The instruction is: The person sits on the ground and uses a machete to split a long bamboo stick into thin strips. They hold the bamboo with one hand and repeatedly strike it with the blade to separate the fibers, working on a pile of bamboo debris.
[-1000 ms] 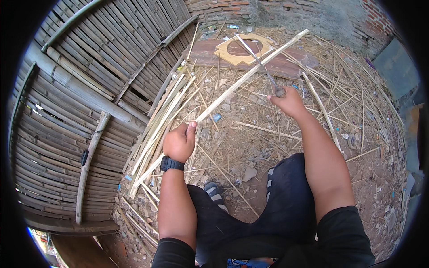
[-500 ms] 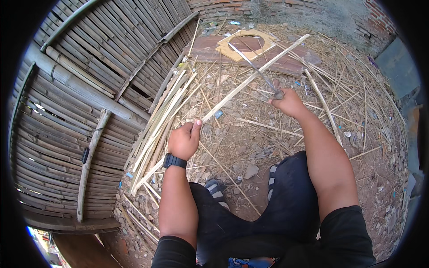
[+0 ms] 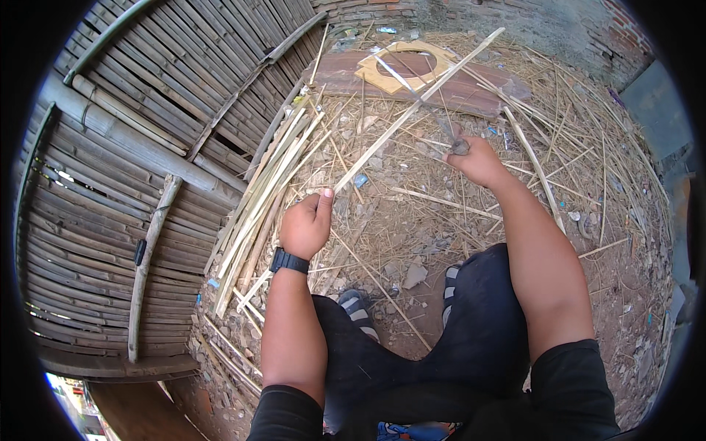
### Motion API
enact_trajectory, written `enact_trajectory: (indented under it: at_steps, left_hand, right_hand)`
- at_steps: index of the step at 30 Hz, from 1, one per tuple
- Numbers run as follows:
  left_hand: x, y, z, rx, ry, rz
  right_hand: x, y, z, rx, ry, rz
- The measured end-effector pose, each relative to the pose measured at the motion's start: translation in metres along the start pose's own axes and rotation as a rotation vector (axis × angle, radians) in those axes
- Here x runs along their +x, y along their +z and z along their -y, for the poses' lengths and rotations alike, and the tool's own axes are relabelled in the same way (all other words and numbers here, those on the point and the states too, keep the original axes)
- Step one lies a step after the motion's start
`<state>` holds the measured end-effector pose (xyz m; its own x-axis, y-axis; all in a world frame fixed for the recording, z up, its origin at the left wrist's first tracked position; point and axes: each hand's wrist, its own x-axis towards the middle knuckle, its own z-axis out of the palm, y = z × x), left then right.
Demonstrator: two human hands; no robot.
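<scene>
Left hand [image 3: 305, 224] fingers pinch the near end of a long, pale, flat bamboo strip [image 3: 412, 110]. Right hand [image 3: 478, 160] fingers wrap a slim metal blade [image 3: 412, 92] laid across the strip.

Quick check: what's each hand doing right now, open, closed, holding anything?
Left hand: closed on the near end of a long bamboo strip.
Right hand: closed on the handle of a knife.

Sunlit dirt ground [image 3: 625, 279] strewn with shavings, bamboo wall [image 3: 132, 147], brick wall [image 3: 368, 9].
</scene>
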<state>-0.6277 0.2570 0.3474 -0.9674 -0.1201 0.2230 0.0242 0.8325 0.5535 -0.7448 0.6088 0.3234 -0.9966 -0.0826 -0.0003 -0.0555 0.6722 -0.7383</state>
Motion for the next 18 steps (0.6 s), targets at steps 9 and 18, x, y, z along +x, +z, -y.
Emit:
enact_trajectory:
  at_steps: [9,18]
  left_hand:
    - [-0.001,-0.002,-0.004,0.086,0.041,-0.012]
    - [-0.001,0.001,-0.001,0.031,0.024,0.011]
  right_hand:
    - [-0.005,-0.007,0.012,-0.141,-0.103,0.071]
    - [-0.033,-0.003,0.065,-0.343,-0.235,0.183]
